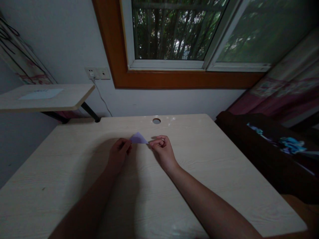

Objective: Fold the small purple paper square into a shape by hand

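A small purple folded paper triangle is held just above the pale wooden desk, near its middle. My left hand pinches the triangle's left corner with curled fingers. My right hand pinches the right corner, its fingers closed together. Both forearms reach in from the bottom edge of the view.
A round cable hole lies in the desk near the back edge. A side shelf with a white sheet juts out at the left. A wall socket and cord sit behind. Dark furniture stands at the right, below a window.
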